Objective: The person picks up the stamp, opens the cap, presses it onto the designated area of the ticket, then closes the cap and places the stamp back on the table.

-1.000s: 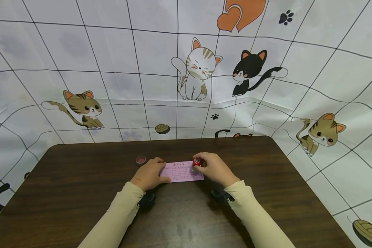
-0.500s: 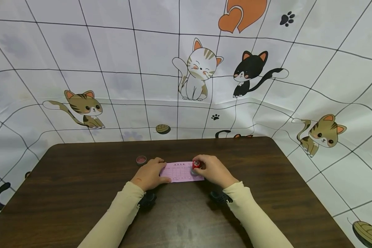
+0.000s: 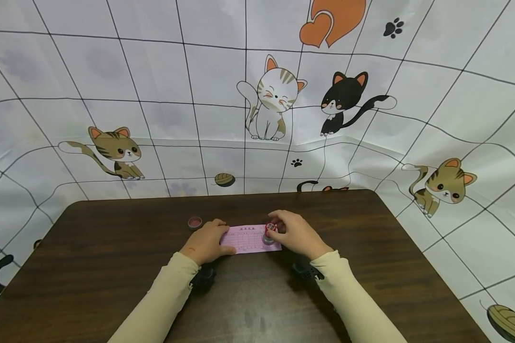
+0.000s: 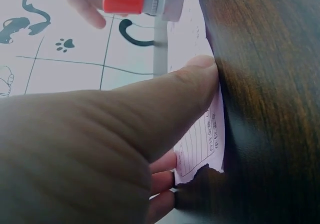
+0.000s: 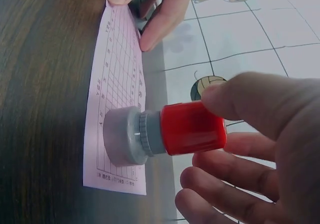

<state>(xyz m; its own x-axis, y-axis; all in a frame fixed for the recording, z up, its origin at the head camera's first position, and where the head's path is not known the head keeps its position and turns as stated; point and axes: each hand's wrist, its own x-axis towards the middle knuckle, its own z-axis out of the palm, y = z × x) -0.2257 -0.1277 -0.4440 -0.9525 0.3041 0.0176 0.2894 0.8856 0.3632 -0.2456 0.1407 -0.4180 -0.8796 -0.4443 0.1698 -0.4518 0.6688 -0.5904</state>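
A pink printed slip of paper (image 3: 246,238) with a ruled grid lies on the table, its short end torn in the left wrist view. My left hand (image 3: 206,240) rests on its left end, thumb (image 4: 192,79) pressing the near edge and fingers along the far side. On the slip's right part stands a round stamp with a red handle (image 5: 192,128) and a grey base (image 5: 122,136), base down against the paper. My right hand (image 3: 298,233) holds the handle between thumb and index finger. The other fingers stay loosely curled beside it.
A small round ink pad tin (image 3: 195,222) with reddish content sits open beyond my left hand. The dark wooden table (image 3: 111,267) ends at a white cloth backdrop (image 3: 176,119) printed with cats.
The stamp has shifted slightly left and nearer on the slip, and my right index finger now sits a little higher off the handle. My left hand and the slip keep their place.
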